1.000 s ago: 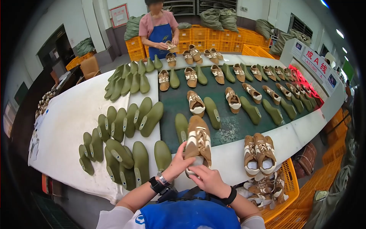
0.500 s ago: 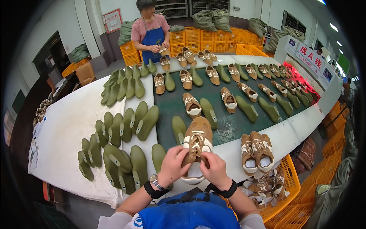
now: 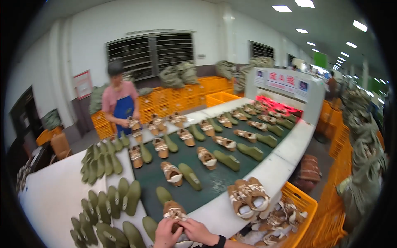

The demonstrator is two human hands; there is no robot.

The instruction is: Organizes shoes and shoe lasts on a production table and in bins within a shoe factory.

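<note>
At the lower edge I hold a brown sneaker [image 3: 174, 208] with white trim, its toe pointing away from me. The fingers of my left hand [image 3: 166, 234] are closed on the near side of its laced opening. Close beside it, my right hand [image 3: 199, 231] pinches the other side near the tongue; the fingertips are blurred. A green shoe last [image 3: 164, 195] lies just beyond the sneaker, and another last [image 3: 150, 226] is left of my left hand. To the right, a small group of finished-looking brown sneakers [image 3: 248, 197] stands on the white table edge.
Sneakers and lasts line a dark green conveyor [image 3: 219, 184] leading to a red-lit machine [image 3: 285, 89]. More lasts [image 3: 118, 198] stand on the white table at left. Across it, a person in a blue apron [image 3: 124, 108] handles a shoe. An orange crate [image 3: 304, 202] of shoes sits at right.
The view has tilted up and swung right, so my hands and the sneaker now appear lower in the picture. My hands are closer together on the sneaker. Shoes on the conveyor have shifted slightly.
</note>
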